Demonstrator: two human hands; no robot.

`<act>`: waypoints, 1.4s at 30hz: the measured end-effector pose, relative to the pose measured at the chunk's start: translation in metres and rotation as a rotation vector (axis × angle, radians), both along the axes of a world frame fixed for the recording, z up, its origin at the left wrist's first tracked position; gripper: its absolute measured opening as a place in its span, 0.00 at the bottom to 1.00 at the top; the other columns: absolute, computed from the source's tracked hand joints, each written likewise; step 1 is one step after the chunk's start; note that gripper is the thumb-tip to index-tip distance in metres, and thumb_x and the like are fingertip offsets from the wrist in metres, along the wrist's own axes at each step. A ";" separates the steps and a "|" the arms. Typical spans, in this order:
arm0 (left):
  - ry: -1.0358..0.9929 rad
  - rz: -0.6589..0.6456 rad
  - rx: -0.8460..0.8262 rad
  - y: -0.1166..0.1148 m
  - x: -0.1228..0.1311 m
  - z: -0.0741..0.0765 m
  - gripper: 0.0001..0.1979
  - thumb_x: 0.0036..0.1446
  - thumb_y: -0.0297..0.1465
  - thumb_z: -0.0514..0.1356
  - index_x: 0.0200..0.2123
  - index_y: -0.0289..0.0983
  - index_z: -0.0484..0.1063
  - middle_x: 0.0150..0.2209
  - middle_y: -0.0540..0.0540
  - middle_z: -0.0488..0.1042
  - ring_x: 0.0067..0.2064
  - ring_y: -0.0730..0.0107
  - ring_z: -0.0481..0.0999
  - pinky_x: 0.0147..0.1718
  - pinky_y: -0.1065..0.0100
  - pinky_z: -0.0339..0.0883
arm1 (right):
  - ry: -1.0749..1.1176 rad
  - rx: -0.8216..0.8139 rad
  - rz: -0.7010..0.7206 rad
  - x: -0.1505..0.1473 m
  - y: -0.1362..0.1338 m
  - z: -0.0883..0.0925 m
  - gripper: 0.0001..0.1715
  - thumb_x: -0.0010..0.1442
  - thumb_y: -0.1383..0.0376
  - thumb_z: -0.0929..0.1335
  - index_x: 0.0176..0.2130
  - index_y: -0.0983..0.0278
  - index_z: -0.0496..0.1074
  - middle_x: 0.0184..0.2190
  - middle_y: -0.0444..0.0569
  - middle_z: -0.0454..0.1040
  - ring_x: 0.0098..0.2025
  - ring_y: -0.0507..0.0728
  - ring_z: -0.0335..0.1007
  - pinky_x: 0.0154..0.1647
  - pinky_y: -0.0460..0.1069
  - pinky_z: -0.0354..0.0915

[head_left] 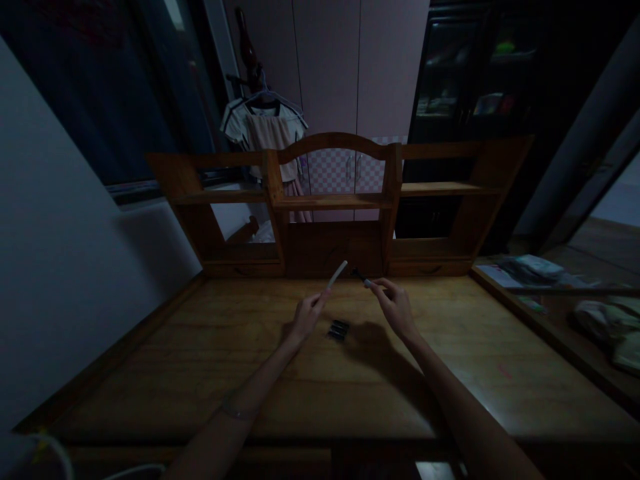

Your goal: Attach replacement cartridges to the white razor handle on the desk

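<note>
My left hand (307, 315) is closed around the lower end of a slim white stick (338, 273), which slants up and to the right above the desk. Between the thumb and fingers of my right hand (395, 305) is a small dark piece with a pale grey end (367, 283); its exact kind is too dim to make out. The tips of the two held things are close together but apart. On the desk below and between my hands lies a small pack of dark strips (339, 329), side by side, with clear edges.
The wooden desk (240, 373) has an open shelf unit (335, 201) along its back. A white wall (65, 233) borders the left side. Clothes (265, 127) hang behind the shelves. On the right, beyond the desk edge, are a plastic-wrapped item (535, 268) and crumpled cloth (607, 327).
</note>
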State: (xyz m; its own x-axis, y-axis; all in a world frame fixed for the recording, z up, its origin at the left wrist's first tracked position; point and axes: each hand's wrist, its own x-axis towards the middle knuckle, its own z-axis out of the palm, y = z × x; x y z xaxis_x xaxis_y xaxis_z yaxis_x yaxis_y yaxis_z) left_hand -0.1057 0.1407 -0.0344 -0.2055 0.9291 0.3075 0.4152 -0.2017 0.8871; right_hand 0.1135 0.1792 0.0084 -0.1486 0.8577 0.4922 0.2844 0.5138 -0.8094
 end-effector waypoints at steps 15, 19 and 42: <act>-0.033 0.031 -0.032 0.000 -0.004 0.000 0.26 0.55 0.53 0.50 0.20 0.37 0.58 0.20 0.54 0.53 0.23 0.76 0.53 0.22 0.72 0.45 | -0.013 0.002 -0.029 -0.001 0.001 0.000 0.24 0.59 0.50 0.63 0.34 0.67 0.75 0.16 0.41 0.60 0.18 0.49 0.49 0.19 0.46 0.43; -0.011 -0.051 0.014 -0.002 0.002 0.003 0.25 0.56 0.52 0.51 0.20 0.37 0.57 0.20 0.54 0.52 0.24 0.76 0.53 0.23 0.72 0.46 | -0.029 -0.010 -0.038 0.000 0.003 -0.001 0.24 0.59 0.50 0.63 0.33 0.67 0.75 0.17 0.43 0.63 0.18 0.49 0.51 0.19 0.46 0.44; 0.046 -0.050 -0.009 0.000 0.000 0.000 0.25 0.57 0.50 0.50 0.20 0.36 0.59 0.21 0.54 0.53 0.25 0.75 0.54 0.24 0.72 0.46 | -0.027 -0.019 -0.007 0.000 0.005 -0.003 0.23 0.59 0.51 0.63 0.33 0.67 0.75 0.16 0.40 0.57 0.18 0.48 0.47 0.19 0.45 0.41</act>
State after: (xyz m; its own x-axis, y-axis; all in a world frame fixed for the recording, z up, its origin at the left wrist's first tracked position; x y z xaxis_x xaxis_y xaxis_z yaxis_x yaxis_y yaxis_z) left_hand -0.1054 0.1407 -0.0348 -0.1445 0.9407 0.3069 0.4452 -0.2152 0.8692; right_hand 0.1133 0.1840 0.0053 -0.1557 0.8680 0.4714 0.3095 0.4961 -0.8112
